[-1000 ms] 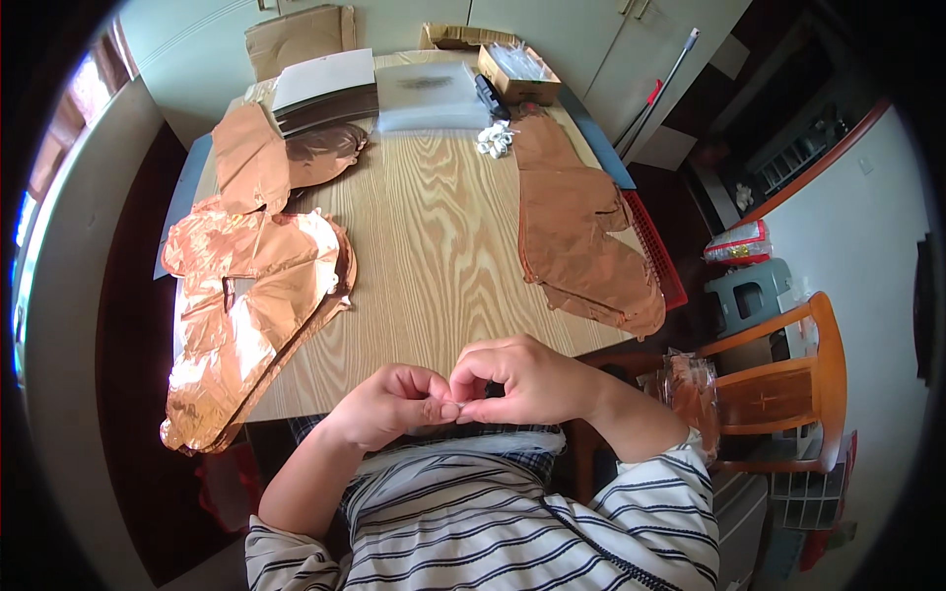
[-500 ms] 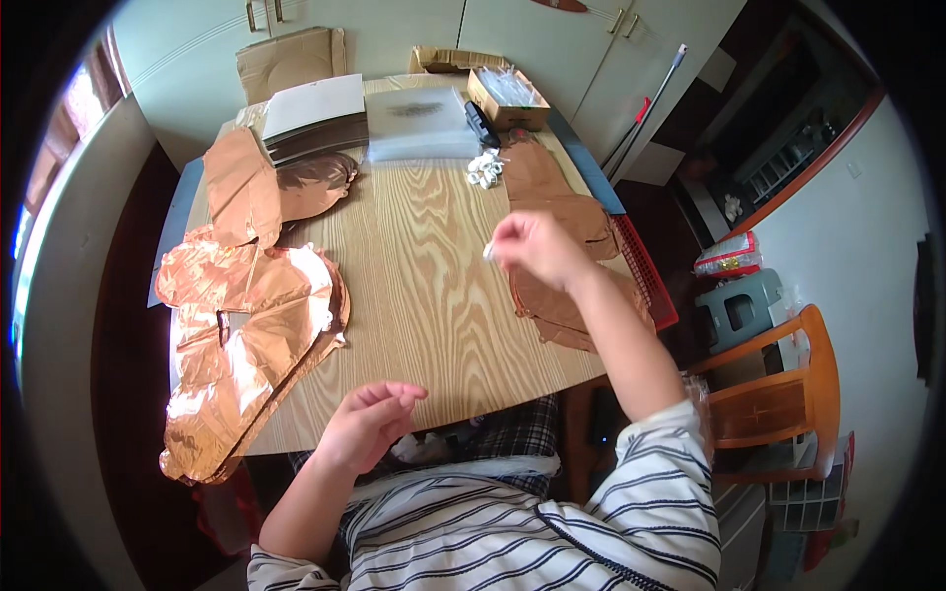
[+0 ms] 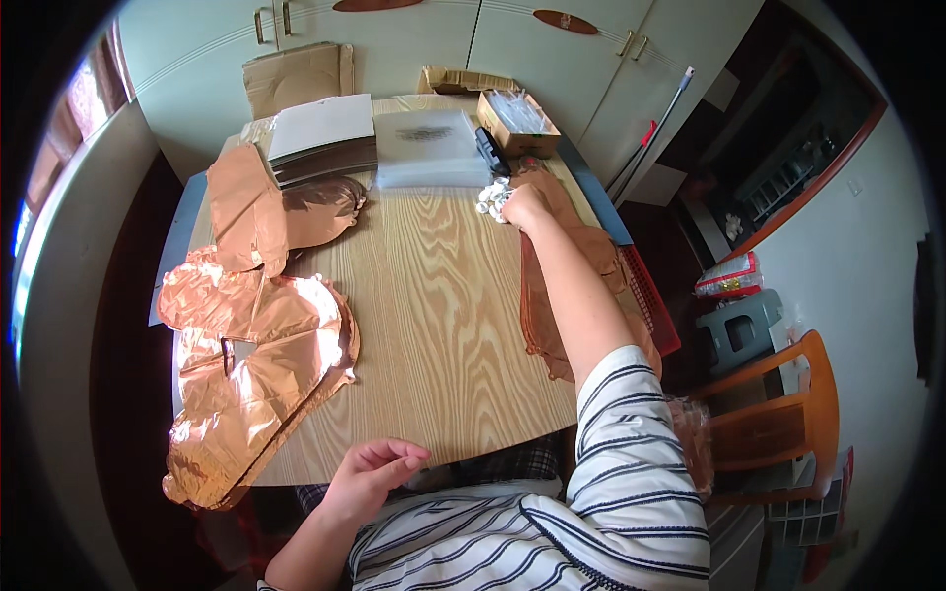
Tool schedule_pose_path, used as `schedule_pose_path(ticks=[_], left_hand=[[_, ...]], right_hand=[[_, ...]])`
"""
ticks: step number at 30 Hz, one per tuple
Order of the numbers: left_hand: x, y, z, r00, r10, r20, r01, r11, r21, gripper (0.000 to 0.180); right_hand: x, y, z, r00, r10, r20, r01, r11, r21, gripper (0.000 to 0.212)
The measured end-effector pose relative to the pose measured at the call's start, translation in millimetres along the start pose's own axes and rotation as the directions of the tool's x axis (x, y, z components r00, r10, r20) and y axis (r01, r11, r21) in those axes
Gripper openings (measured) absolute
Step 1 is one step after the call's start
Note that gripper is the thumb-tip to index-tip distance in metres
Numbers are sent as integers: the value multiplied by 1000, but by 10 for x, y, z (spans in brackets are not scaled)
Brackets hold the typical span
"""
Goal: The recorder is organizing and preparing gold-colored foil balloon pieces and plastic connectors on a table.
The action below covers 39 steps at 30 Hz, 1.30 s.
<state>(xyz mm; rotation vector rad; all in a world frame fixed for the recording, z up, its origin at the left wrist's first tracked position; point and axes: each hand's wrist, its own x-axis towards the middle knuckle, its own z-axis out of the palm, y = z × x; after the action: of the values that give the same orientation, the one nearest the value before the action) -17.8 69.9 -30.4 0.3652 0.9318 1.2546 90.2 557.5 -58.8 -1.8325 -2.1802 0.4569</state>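
My right hand (image 3: 525, 207) reaches out to the far right of the table, its fingers curled down at the edge of a small heap of white rolls (image 3: 491, 202), which look like ribbon coils. The fingers seem closed on one white roll, though the hand partly hides it. Near the front table edge my left hand (image 3: 376, 477) hovers with thumb and fingertips together and nothing visible between them. Flat copper-coloured foil balloons (image 3: 581, 266) lie under my right forearm. More shiny copper foil balloons (image 3: 261, 345) are stacked along the left side.
At the table's back stand a stack of white sheets (image 3: 320, 126), clear plastic bags (image 3: 424, 148), a black tool (image 3: 490, 151) and a cardboard box (image 3: 519, 133) of clear plastic pieces. A red basket (image 3: 648, 295) sits beside the right edge, with a wooden chair (image 3: 769, 414) further right.
My right hand has moved away from me, from above the right-hand balloons to the heap of white rolls. The view has tilted up slightly; my left hand keeps its pose.
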Motion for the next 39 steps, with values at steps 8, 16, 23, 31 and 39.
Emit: schedule_pose_path(ticks=[8,16,23,31,39], left_hand=[[-3,29,12,999,-4,53,3,999,38,14],[-160,17,9,976,-95,197,36,958,284,13],[-428,-456,-318,986,-147,75,19,553,833,17],[-200,-1284,-1586,997,-75,-8,25,231,973,28],[-264,-1484,-1707,994,-43,-102,109,264,958,30]], right_hand=[[207,288,62,996,-66,62,55,986,160,15],[-687,413,-458,918,-349,-187,383,903,195,11],[-2673,245,-1035,784,-618,-58,607,745,277,14],[-3583,735,-1213,749,-630,205,456,714,530,17],[-2949,790,-2397,758,-389,-523,644,574,506,51]])
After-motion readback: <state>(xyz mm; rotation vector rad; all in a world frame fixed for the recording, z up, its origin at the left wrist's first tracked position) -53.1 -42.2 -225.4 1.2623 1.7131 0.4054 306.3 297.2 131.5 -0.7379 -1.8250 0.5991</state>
